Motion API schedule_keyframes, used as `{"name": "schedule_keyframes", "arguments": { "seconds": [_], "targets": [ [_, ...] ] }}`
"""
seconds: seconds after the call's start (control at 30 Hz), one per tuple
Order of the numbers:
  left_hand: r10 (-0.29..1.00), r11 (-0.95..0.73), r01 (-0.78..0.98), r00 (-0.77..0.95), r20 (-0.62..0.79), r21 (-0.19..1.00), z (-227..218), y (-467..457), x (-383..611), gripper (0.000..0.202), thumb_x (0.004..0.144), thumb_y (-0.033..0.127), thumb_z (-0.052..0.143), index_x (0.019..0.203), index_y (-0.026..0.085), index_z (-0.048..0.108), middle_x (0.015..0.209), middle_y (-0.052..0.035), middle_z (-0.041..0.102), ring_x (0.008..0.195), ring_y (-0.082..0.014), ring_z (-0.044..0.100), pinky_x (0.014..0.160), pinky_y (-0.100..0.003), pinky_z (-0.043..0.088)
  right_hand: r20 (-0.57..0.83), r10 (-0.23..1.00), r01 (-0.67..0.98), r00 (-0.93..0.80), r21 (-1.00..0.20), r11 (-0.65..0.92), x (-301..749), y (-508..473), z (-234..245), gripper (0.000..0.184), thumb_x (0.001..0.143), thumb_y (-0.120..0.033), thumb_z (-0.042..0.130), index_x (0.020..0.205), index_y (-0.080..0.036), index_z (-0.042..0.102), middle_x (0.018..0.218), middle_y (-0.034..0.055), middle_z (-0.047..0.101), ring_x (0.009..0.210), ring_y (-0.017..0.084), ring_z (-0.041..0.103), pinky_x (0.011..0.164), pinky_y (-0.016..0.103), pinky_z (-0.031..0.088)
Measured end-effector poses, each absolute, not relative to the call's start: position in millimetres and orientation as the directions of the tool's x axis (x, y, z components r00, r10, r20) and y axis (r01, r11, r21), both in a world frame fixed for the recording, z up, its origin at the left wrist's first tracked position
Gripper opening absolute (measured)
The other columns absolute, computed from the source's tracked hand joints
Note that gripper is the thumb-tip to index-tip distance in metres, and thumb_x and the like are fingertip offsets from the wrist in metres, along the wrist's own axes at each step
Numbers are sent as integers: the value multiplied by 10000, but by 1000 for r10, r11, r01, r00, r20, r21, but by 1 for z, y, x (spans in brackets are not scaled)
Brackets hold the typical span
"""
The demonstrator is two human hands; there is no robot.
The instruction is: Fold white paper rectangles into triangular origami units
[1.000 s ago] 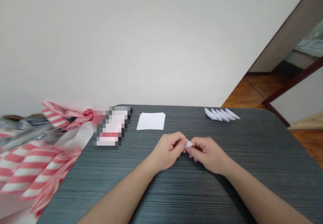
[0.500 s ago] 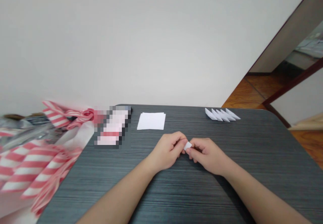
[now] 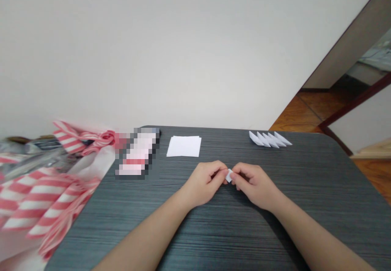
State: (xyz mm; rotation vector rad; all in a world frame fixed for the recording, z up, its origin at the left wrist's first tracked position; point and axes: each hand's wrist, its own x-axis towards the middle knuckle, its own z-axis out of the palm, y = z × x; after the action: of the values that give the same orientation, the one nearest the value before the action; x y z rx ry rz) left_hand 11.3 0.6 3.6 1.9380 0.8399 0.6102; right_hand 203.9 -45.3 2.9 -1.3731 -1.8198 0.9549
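Note:
Between the fingertips of both hands is a small folded piece of white paper (image 3: 229, 175), mostly covered by the fingers. My left hand (image 3: 207, 182) pinches its left side between thumb and fingers. From the right, my right hand (image 3: 254, 184) grips the other side, thumb on the near face. Both hands are over the middle of the dark table (image 3: 195, 230). Beyond my left hand lies a stack of white paper sheets (image 3: 183, 146). Several folded white paper pieces (image 3: 269, 139) lie in an overlapping row at the back right of the table.
A blurred-out rectangular object, pink and dark (image 3: 139, 152), lies at the table's back left. Past the left edge are red-and-white striped cloth or bags (image 3: 42, 197). A pale wall (image 3: 195, 51) stands behind the table, with wooden floor (image 3: 288, 110) to the right.
My right hand's fingers have shifted slightly up and right. The small folded paper has turned a little in the grip and shows a narrower face. The stack and row stay put.

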Motion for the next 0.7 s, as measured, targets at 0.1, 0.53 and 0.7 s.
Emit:
{"name": "schedule_keyframes", "arguments": {
  "seconds": [0.1, 0.53, 0.7],
  "targets": [
    [742, -410, 317, 662, 110, 855, 3, 1, 11, 288, 970, 260, 466, 778, 165, 658, 756, -11, 687, 687, -114, 613, 670, -207, 444, 106, 972, 489, -211, -850, 199, 204, -45, 2, 140, 922, -254, 571, 826, -197, 656, 714, -4, 646, 650, 139, 582, 617, 243, 433],
    [733, -445, 335, 669, 123, 830, 4, 0, 11, 244, 980, 260, 471, 833, 164, 640, 740, 5, 650, 685, -107, 586, 656, -201, 413, 133, 974, 524, -186, -825, 213, 204, -44, 3, 185, 913, -199, 582, 743, -194, 653, 671, -5, 648, 643, 141, 602, 641, 257, 439],
    [729, -491, 309, 657, 190, 814, 3, 0, 12, 253, 988, 254, 458, 819, 158, 620, 760, 0, 638, 693, -103, 573, 660, -200, 408, 169, 971, 486, -166, -843, 230, 203, -46, 3, 173, 918, -202, 578, 760, -196, 650, 708, -1, 665, 667, 147, 612, 660, 269, 450]
  ]
}}
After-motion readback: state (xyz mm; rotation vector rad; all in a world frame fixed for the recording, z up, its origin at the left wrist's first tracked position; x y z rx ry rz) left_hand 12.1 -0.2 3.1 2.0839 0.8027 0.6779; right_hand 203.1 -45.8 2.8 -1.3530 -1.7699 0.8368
